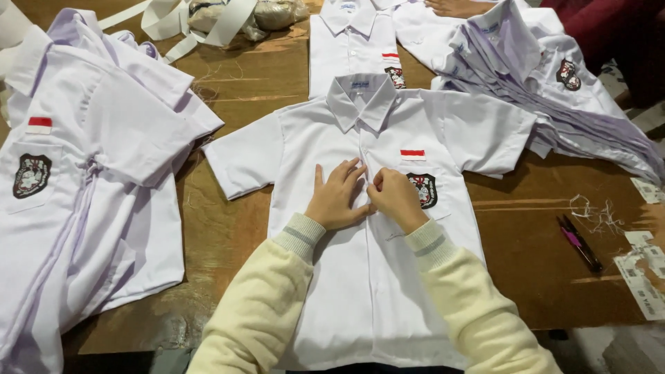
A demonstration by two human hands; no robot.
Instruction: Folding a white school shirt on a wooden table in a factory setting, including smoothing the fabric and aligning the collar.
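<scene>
On the counter (pixel 228 228), right in front of you, a white shirt (pixel 367 277) lies flat with its front up, collar away from you and both short sleeves spread. Your left hand (pixel 337 197) rests on the front strip with the fingers nearly straight and spread; it presses the cloth and grips nothing. Your right hand (pixel 396 197) is curled just beside it, thumb and fingertips pinched together at the strip, close to the chest pocket with the badge (pixel 424 190). I cannot tell if a button or only cloth is between these fingertips.

What can go wrong, in my judgement: the pinch is small, so the cloth or button may slip out if the left hand lifts and the strip loses its tension. If you pull to the side, the two front edges may shift and close unevenly, with a wrinkle under your palm.

The shirt is under both hands, touching them, and its lower part runs between your cream sleeves. A pile of shirts (pixel 83 208) lies at your left, another pile (pixel 540 76) at the far right, and a small clipper (pixel 580 242) is on the counter to the right, well apart from your hands.
</scene>
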